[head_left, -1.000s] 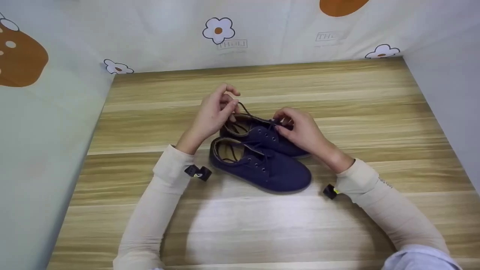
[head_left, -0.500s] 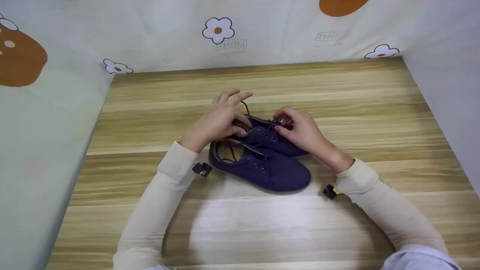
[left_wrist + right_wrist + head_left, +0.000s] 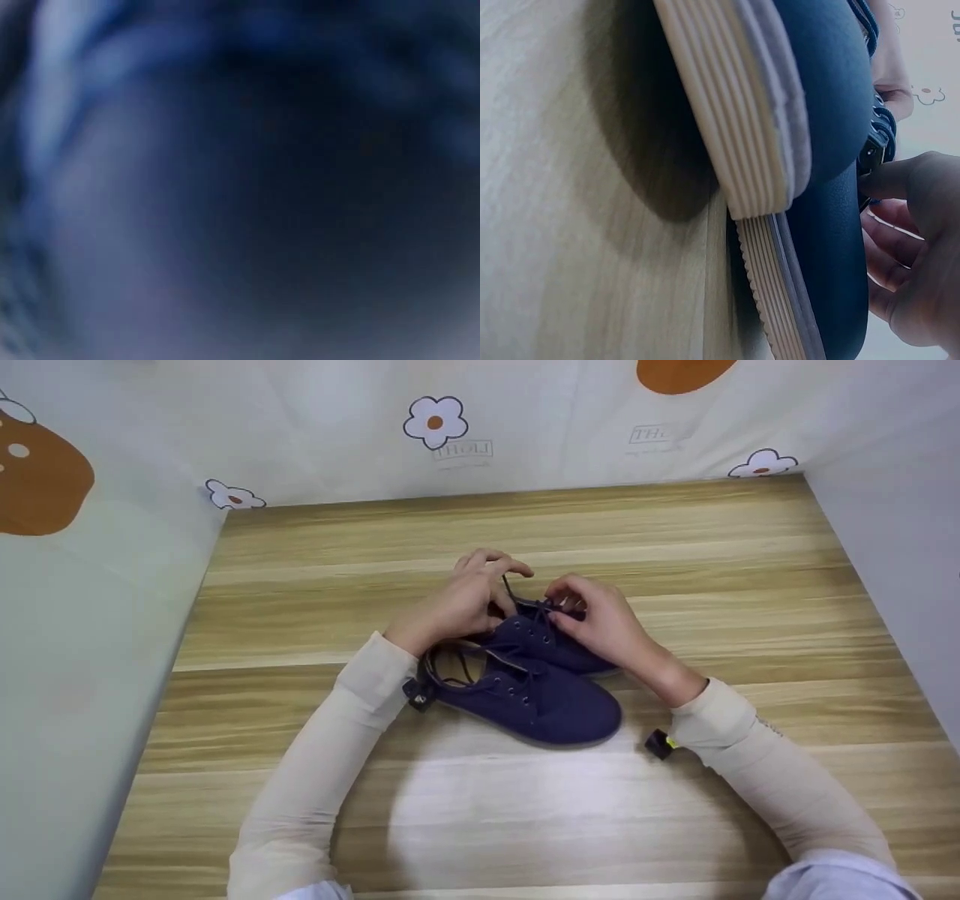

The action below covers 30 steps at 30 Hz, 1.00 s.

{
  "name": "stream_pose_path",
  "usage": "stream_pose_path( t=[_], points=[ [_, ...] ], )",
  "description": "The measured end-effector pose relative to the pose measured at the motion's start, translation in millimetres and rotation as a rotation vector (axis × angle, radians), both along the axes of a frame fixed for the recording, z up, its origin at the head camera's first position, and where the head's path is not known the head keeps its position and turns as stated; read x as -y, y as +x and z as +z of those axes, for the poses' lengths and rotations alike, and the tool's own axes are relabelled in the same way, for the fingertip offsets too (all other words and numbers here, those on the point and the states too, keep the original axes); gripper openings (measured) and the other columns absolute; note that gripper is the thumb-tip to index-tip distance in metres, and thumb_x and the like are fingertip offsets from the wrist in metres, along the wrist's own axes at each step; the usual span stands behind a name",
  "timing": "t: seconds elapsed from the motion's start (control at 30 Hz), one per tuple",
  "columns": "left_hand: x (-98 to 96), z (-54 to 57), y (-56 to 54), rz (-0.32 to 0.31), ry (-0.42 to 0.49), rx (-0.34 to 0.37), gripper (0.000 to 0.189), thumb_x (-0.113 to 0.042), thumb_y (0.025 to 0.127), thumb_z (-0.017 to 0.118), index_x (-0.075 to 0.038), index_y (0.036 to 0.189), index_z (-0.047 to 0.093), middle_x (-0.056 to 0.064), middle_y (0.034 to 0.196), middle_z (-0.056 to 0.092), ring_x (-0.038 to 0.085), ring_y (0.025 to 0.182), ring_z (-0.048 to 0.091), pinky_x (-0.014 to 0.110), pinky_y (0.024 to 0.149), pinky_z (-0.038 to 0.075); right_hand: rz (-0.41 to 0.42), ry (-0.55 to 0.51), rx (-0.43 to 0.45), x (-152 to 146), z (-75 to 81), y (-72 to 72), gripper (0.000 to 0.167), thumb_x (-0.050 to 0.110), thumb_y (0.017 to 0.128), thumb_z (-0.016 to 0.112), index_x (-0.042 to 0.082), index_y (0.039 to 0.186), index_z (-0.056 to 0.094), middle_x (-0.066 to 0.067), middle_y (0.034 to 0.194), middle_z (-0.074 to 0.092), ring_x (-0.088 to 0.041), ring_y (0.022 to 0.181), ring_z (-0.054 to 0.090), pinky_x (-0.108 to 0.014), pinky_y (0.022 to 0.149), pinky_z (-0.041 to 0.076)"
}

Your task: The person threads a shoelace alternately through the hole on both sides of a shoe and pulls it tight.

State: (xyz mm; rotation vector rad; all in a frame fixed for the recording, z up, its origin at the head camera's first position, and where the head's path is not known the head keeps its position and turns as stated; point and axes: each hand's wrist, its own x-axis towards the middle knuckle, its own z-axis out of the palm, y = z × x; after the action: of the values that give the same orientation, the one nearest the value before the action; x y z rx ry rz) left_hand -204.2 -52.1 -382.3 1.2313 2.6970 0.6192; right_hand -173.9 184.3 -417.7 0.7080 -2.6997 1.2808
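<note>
Two navy lace-up shoes lie side by side, toes to the right. My left hand (image 3: pixel 472 600) reaches into the opening of the far shoe (image 3: pixel 536 639), finger and thumb on its shoelace (image 3: pixel 508 583), which arcs up behind the fingers; their tips are hidden. At the far shoe's lacing, my right hand (image 3: pixel 600 619) pinches the eyelet edge between thumb and fingers. The right wrist view shows that right hand (image 3: pixel 922 247) beside the eyelets. Nearer me, the near shoe (image 3: pixel 566 709) has lace ends lying inside its opening. The left wrist view is a dark blue blur.
Both shoes stand on a wood-grain table (image 3: pixel 525 825). A pale flower-print sheet (image 3: pixel 330 442) rises behind the table and at its sides. The left wrist's small black camera (image 3: pixel 418 694) is right against the near shoe's heel.
The left hand has come down and to the right, from above the far shoe into its opening, bringing the lace along. The right hand keeps its place at the lacing.
</note>
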Motion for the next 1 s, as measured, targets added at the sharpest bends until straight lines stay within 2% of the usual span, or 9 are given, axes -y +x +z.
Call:
stream_pose_path(
  t=[0.17,0.33,0.43,0.5,0.57,0.67,0.8,1.0],
  points=[
    [2.6,0.1,-0.9,-0.01,0.055,0.059,0.012,-0.022,0.091,0.07,-0.023,0.096,0.08,0.003,0.15,0.049,0.027,0.136,0.037,0.05,0.116,0.024,0.004,0.002,-0.001,1,0.4,-0.2,0.024,0.005,0.086,0.07,0.002,0.11,0.066,-0.014,0.102,0.073,-0.025,0.085,0.07,-0.038,0.078,0.057],
    [4.9,9.1,1.2,-0.028,0.042,0.224,0.024,-0.021,0.099,0.056,-0.023,0.114,0.075,0.005,0.158,0.038,0.03,0.145,0.029,0.052,0.119,0.02,0.009,-0.003,0.001,1,0.5,0.4,0.024,0.004,0.086,0.069,0.002,0.11,0.066,-0.013,0.103,0.073,-0.025,0.085,0.07,-0.038,0.077,0.057],
    [4.3,13.9,3.0,-0.026,0.051,0.333,0.029,-0.02,0.101,0.049,-0.019,0.117,0.074,0.006,0.161,0.033,0.03,0.149,0.023,0.051,0.122,0.017,0.007,-0.009,0.0,1,0.5,1.0,0.024,0.003,0.086,0.07,0.002,0.11,0.066,-0.014,0.103,0.073,-0.025,0.085,0.07,-0.039,0.077,0.057],
    [2.6,14.6,5.6,-0.01,0.073,0.367,0.029,-0.026,0.1,0.051,-0.019,0.115,0.075,0.005,0.161,0.033,0.03,0.149,0.023,0.051,0.121,0.018,0.007,-0.01,0.0,1,0.8,1.4,0.024,0.003,0.086,0.07,0.002,0.11,0.066,-0.014,0.103,0.073,-0.026,0.085,0.07,-0.04,0.078,0.058],
    [0.2,13.3,9.5,0.02,0.093,0.357,0.027,-0.035,0.098,0.057,-0.02,0.111,0.076,0.002,0.16,0.036,0.029,0.146,0.026,0.052,0.12,0.02,0.006,-0.007,-0.005,1,0.6,1.5,0.023,0.003,0.087,0.069,0.002,0.11,0.066,-0.014,0.103,0.073,-0.026,0.085,0.07,-0.039,0.078,0.058],
    [-3.9,9.8,16.0,0.073,0.119,0.285,0.025,-0.041,0.09,0.069,-0.023,0.105,0.077,0.002,0.155,0.043,0.03,0.141,0.032,0.054,0.114,0.023,0.008,0.0,-0.007,0,0.5,1.3,0.022,0.004,0.088,0.069,0.002,0.11,0.066,-0.014,0.104,0.072,-0.025,0.086,0.07,-0.039,0.078,0.058],
    [-7.8,7.5,22.1,0.151,0.183,0.215,0.019,-0.034,0.087,0.075,-0.022,0.1,0.079,0.005,0.147,0.052,0.03,0.133,0.038,0.054,0.109,0.026,0.007,0.005,-0.008,0,0.0,0.7,0.022,0.005,0.088,0.069,0.003,0.11,0.066,-0.014,0.103,0.073,-0.025,0.085,0.07,-0.038,0.078,0.057],
    [-10.0,4.5,25.2,0.186,0.306,0.222,0.014,-0.024,0.083,0.076,-0.021,0.096,0.08,0.002,0.14,0.057,0.031,0.128,0.041,0.05,0.109,0.028,0.001,0.006,-0.025,-1,-1.6,0.5,0.023,0.004,0.086,0.07,0.003,0.109,0.066,-0.013,0.1,0.073,-0.025,0.084,0.07,-0.038,0.077,0.057]
  ],
)
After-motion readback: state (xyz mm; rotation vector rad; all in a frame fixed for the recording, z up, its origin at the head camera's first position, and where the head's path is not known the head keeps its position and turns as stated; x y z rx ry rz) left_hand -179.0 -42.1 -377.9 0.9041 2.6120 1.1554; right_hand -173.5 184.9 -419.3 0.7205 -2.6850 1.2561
